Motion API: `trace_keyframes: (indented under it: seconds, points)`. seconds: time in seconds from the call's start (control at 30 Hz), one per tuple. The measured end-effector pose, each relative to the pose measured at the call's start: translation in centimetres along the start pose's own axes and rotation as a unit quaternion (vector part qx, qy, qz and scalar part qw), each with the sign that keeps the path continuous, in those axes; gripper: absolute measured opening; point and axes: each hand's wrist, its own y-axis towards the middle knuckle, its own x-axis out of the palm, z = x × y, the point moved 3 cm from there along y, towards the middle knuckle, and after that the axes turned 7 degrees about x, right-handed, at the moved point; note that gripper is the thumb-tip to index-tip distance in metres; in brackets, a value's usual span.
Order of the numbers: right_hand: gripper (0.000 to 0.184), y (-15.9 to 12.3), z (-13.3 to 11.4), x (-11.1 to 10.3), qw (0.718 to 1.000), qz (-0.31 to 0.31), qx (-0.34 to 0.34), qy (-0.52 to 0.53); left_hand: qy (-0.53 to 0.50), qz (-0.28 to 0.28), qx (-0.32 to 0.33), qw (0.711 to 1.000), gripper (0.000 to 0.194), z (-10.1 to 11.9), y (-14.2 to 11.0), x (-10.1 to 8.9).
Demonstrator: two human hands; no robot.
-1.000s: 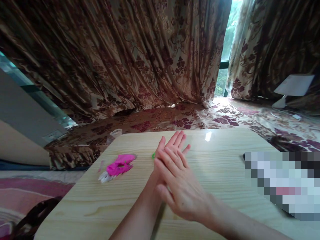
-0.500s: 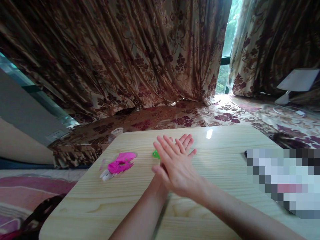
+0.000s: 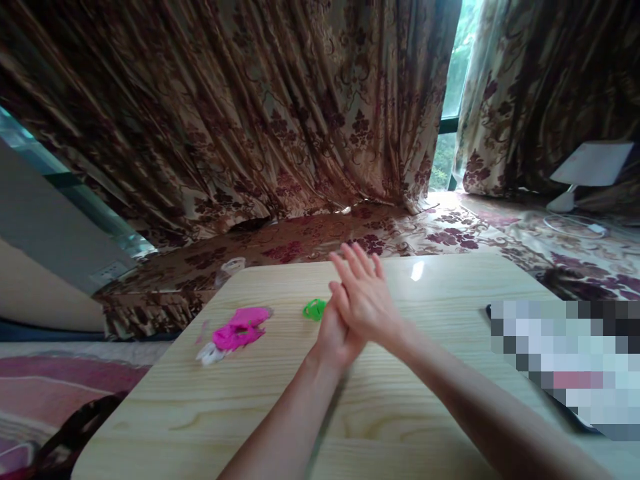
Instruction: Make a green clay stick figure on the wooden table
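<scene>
My right hand [image 3: 369,303] lies across the top of my left hand [image 3: 336,330], palm to palm, above the middle of the table. The right fingers are stretched out and a little apart, pointing away from me. Most of the left hand, its fingers included, is hidden beneath the right. Whether anything sits between the palms does not show. Just left of the hands is a small bright green piece [image 3: 314,309], soft-looking and with a loop at its side. Farther left lies a crumpled bright pink piece [image 3: 243,329], with a whitish crumpled bit [image 3: 210,353] against its near end.
The pale wood-grain table [image 3: 200,413] has rounded corners. At its right lies a dark-edged flat object [image 3: 570,373], its surface blurred out. Beyond the far edge are a cloth-covered ledge [image 3: 320,240], patterned curtains [image 3: 280,120] and a white lamp [image 3: 593,163].
My right hand has turned and slid forward over the left, whose fingertips showed before and are now covered. The green piece is now more exposed. The pink piece has stayed in place.
</scene>
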Motion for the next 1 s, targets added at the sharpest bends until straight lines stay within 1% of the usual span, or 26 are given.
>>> trace_keyframes:
  seconds: [0.07, 0.1, 0.17, 0.23, 0.27, 0.3, 0.37, 0.43, 0.5, 0.53, 0.57, 0.6, 0.63, 0.67, 0.7, 0.73, 0.77, 0.8, 0.83, 0.87, 0.9, 0.93, 0.97, 1.0]
  points:
    - [0.045, 1.9, 3.6, 0.0, 0.996, 0.028, 0.083, 0.005, 0.012, -0.024, 0.0, 1.0, 0.035, -0.3, 0.0, 0.3]
    - [0.045, 2.4, 5.3, -0.1, 0.993, 0.019, 0.113, 0.03, 0.02, -0.035, 0.002, 0.999, 0.035, -0.3, 0.0, 0.3]
    - [0.046, 2.6, 8.3, -0.5, 0.977, -0.006, 0.171, 0.128, 0.029, -0.042, 0.004, 0.999, 0.034, -0.3, 0.0, 0.2]
    - [0.05, 2.0, 9.9, -1.0, 0.952, -0.009, 0.212, 0.221, 0.029, -0.041, -0.009, 0.999, 0.033, -0.4, 0.0, 0.1]
    - [0.051, 1.6, 10.1, -1.2, 0.944, -0.001, 0.219, 0.246, 0.026, -0.042, -0.017, 0.999, 0.033, -0.5, -0.1, 0.2]
    - [0.051, 1.2, 9.9, -1.4, 0.944, 0.011, 0.216, 0.248, 0.022, -0.044, -0.027, 0.998, 0.033, -0.6, -0.2, 0.4]
    - [0.051, 0.4, 8.2, -1.7, 0.962, 0.032, 0.185, 0.197, 0.012, -0.057, -0.056, 0.997, 0.032, -0.9, -0.7, 1.0]
    - [0.05, -0.7, 5.3, -2.0, 0.984, 0.042, 0.134, 0.106, 0.007, -0.071, -0.077, 0.994, 0.037, -1.1, -1.4, 1.9]
    - [0.05, -2.0, 2.1, -2.1, 0.995, 0.036, 0.078, 0.046, 0.009, -0.073, -0.054, 0.996, 0.052, -1.4, -2.2, 2.7]
    - [0.053, -2.7, 0.6, -2.1, 0.999, 0.02, 0.035, 0.033, 0.008, -0.068, -0.018, 0.998, 0.056, -1.6, -2.6, 3.0]
    - [0.056, -3.2, -0.6, -2.0, 0.999, -0.003, -0.017, 0.031, 0.001, -0.053, 0.045, 0.998, 0.056, -1.7, -2.8, 3.2]
    - [0.059, -3.6, -1.4, -1.7, 0.997, -0.033, -0.06, 0.032, -0.013, -0.031, 0.13, 0.991, 0.055, -1.6, -3.0, 3.3]
    - [0.061, -3.7, -1.7, -1.5, 0.994, -0.054, -0.087, 0.033, -0.025, -0.004, 0.209, 0.978, 0.051, -1.6, -3.1, 3.3]
    - [0.061, -3.6, -1.5, -1.2, 0.994, -0.06, -0.088, 0.031, -0.032, 0.021, 0.266, 0.963, 0.047, -1.5, -3.0, 3.2]
    - [0.059, -3.2, -0.9, -1.1, 0.996, -0.05, -0.065, 0.024, -0.033, 0.042, 0.296, 0.954, 0.045, -1.5, -2.8, 3.1]
    - [0.057, -2.8, -0.2, -1.0, 0.999, -0.028, -0.026, 0.013, -0.025, 0.051, 0.283, 0.957, 0.046, -1.4, -2.4, 2.9]
    - [0.056, -2.4, 0.5, -1.0, 1.0, -0.005, 0.016, 0.001, -0.005, 0.044, 0.22, 0.974, 0.048, -1.5, -2.0, 2.8]
    - [0.056, -2.2, 0.9, -1.1, 0.999, 0.01, 0.042, -0.008, 0.006, 0.031, 0.168, 0.985, 0.049, -1.5, -1.7, 2.7]
    - [0.057, -2.2, 1.0, -1.1, 0.999, 0.014, 0.047, -0.013, 0.028, -0.001, 0.092, 0.995, 0.048, -1.7, -1.6, 2.6]
    - [0.059, -2.3, 0.6, -1.2, 1.0, 0.006, 0.028, -0.012, 0.04, -0.02, 0.068, 0.997, 0.047, -1.7, -1.7, 2.5]
    - [0.06, -2.6, 0.0, -1.1, 1.0, -0.013, -0.012, -0.007, 0.046, -0.024, 0.097, 0.994, 0.045, -1.6, -1.9, 2.3]
    - [0.062, -2.9, -0.7, -1.0, 0.997, -0.041, -0.061, 0.001, 0.046, -0.011, 0.143, 0.989, 0.041, -1.5, -2.2, 2.1]
    - [0.063, -3.1, -1.2, -0.8, 0.992, -0.07, -0.105, 0.006, 0.067, -0.005, 0.184, 0.981, 0.04, -1.4, -2.4, 2.0]
    - [0.063, -3.0, -1.4, -0.8, 0.989, -0.078, -0.123, 0.009, 0.103, -0.006, 0.203, 0.974, 0.044, -1.4, -2.5, 2.0]
